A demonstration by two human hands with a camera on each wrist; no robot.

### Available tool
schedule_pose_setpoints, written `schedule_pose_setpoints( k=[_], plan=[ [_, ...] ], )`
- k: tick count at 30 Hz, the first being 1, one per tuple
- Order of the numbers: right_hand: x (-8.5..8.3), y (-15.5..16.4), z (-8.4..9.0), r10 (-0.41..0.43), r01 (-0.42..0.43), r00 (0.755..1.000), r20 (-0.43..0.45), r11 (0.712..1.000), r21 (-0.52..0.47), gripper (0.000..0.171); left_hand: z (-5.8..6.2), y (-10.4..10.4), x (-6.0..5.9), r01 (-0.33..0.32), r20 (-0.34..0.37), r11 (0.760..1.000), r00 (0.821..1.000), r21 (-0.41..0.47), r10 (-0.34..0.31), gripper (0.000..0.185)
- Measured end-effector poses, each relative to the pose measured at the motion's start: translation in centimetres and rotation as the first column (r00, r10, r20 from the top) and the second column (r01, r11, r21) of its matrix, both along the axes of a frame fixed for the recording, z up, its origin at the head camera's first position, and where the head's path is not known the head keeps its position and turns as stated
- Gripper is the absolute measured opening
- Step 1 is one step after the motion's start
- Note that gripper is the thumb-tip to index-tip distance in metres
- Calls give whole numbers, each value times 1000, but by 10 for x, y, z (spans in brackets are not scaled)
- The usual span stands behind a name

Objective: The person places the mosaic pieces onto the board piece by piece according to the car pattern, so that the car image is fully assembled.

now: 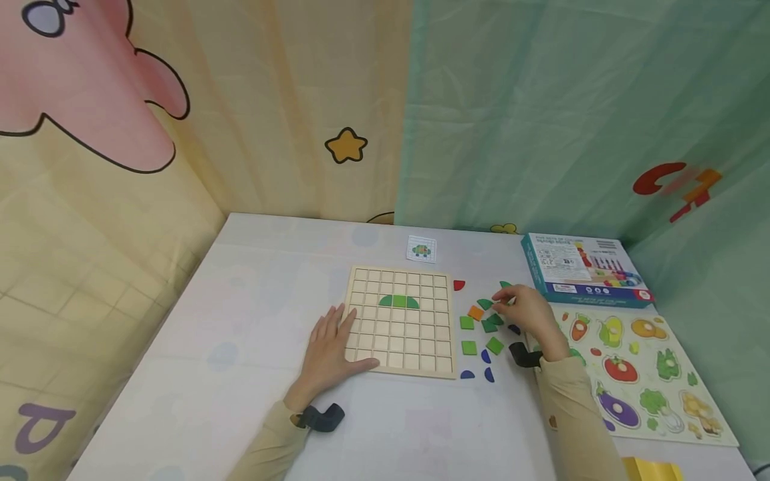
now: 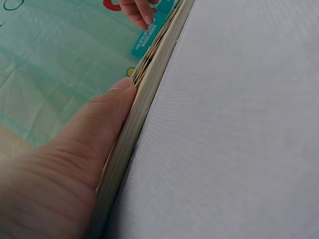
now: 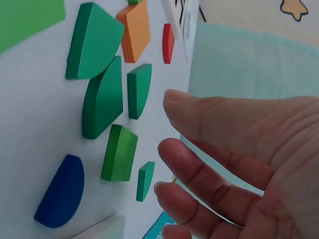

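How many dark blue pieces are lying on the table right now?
3 visible: two blue pieces side by side below the loose pile, one just above them. A dark piece under the right hand may be a fourth.

Bare worktop (image 1: 240, 321) lies left of and in front of the board (image 1: 400, 321), giving open passage. Right of the board, loose pieces (image 1: 481, 327) crowd the gap toward the vegetable puzzle (image 1: 650, 374). The box (image 1: 583, 267) blocks the far right; curtains (image 1: 541, 113) close the back.
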State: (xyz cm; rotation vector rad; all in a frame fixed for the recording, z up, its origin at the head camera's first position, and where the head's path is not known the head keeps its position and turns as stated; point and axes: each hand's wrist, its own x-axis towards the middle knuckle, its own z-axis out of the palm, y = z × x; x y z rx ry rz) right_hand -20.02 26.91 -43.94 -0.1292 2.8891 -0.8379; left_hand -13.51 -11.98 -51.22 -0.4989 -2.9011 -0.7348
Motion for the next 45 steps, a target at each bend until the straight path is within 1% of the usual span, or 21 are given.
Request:
schedule_pose_setpoints(
  k=[3, 10, 14, 19, 24, 28, 34, 36, 41, 45],
  plan=[
    [-2, 1, -1, 2, -2, 1000, 15, 1000, 6, 20, -1, -1, 0, -2, -1, 1000, 1000, -5, 2, 108],
    [-9, -4, -6, 24, -24, 1000, -1, 999, 42, 20, -3, -1, -1, -6, -7, 1000, 1000, -7, 6, 108],
    [-13, -6, -10, 1, -2, 1000, 21, 998, 62, 22, -4, -1, -1, -5, -7, 1000, 1000, -5, 5, 109],
    [-17, -7, -11, -15, 13, 999, 43, 998, 62, 22, -5, -1, -1, -10, -14, 1000, 1000, -10, 10, 108],
    [-20, -8, -11, -26, 23, 997, 79, 999, 32, 21, -5, -1, -2, -8, -15, 1000, 1000, -9, 8, 109],
    [-21, -8, -14, -36, 39, 995, 91, 999, -36, 21, -6, -1, -1, -8, -16, 1000, 1000, -17, 8, 109],
    [-20, -9, -19, -25, 32, 998, 57, 993, -117, 19, -3, -1, 0, -5, -12, 1000, 1000, -12, 4, 109],
    [-19, -10, -20, -21, 24, 999, 26, 991, -130, 17, -2, 0, 1, -3, -14, 1000, 1000, -9, 3, 109],
    [-14, -20, -17, 6, -24, 995, -96, 982, -188, 14, -1, 0, 0, -5, -14, 1000, 1000, -10, 5, 108],
    [-12, -39, -14, 40, -73, 989, -139, 967, -242, 12, -3, 0, 0, -6, -12, 1000, 1000, -9, 6, 108]
  ],
)
